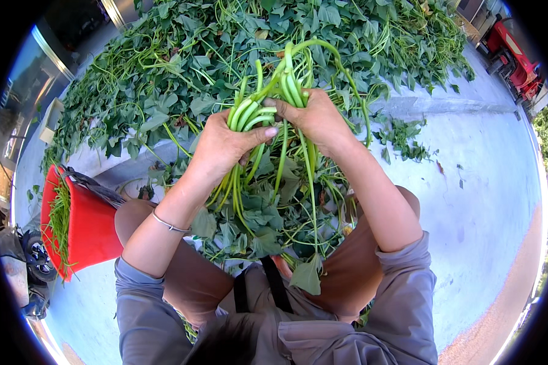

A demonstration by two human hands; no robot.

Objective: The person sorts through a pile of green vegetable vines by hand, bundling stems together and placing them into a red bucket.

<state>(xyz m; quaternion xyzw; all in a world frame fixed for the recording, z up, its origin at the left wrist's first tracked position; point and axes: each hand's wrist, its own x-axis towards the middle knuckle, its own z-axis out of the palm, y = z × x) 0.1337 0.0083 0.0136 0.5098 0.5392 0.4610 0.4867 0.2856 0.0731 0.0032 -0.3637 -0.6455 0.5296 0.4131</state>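
Note:
My left hand [225, 141] is closed round a bundle of green leaf stems [248, 117], their cut-looking ends pointing up past the thumb. Close against it, my right hand [316, 118] grips more green stems [292, 88]. One long stem [341, 61] arches up from there and bends down to the right. Thinner stalks hang beneath both hands, and a single leaf [307, 277] dangles at the end of one near my lap. Leafy vines [265, 222] lie between my knees, below the hands. The fingers' inner sides are hidden.
A large heap of leafy green vines [225, 42] spreads across the far side, over a low concrete step [444, 104]. On the left stands a tilted red bucket [91, 231] holding green stems. Loose leaves [405, 137] lie on the floor at right; a red machine [510, 52] is farther back.

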